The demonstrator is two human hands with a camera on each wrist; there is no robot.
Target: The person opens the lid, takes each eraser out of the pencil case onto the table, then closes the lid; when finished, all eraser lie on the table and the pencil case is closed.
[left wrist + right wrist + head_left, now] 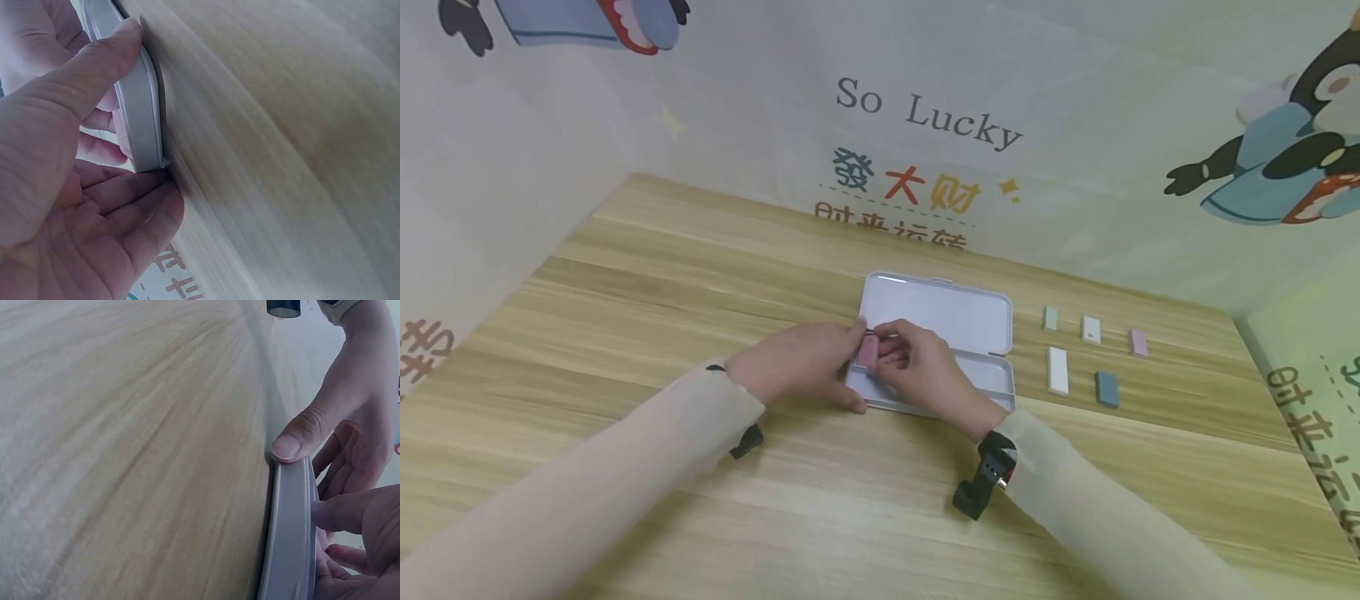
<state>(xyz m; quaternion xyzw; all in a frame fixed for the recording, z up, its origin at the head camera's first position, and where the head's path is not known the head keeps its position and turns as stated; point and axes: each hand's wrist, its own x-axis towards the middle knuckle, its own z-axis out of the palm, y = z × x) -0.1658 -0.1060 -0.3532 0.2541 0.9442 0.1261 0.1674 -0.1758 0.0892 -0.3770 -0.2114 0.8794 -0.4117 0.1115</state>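
Note:
An open pale lilac pencil case (936, 312) lies on the table, its lid folded back. My left hand (805, 358) grips its left end, thumb at the front corner and fingertips at the rear one. In the left wrist view, the left hand's thumb (106, 59) presses the case's side wall (142, 106). My right hand (921, 362) reaches into the left part of the tray and pinches a pink eraser (867, 352), which stands at the left wall. In the right wrist view, the right hand (362, 531) bends over the case's front edge (290, 531), hiding most of the eraser.
Right of the case lie several small erasers: a pale green one (1050, 318), a short white one (1091, 330), a pink-purple one (1138, 343), a long white one (1057, 371) and a blue one (1107, 389). Behind the wooden table (662, 250) hangs a printed cloth (737, 100).

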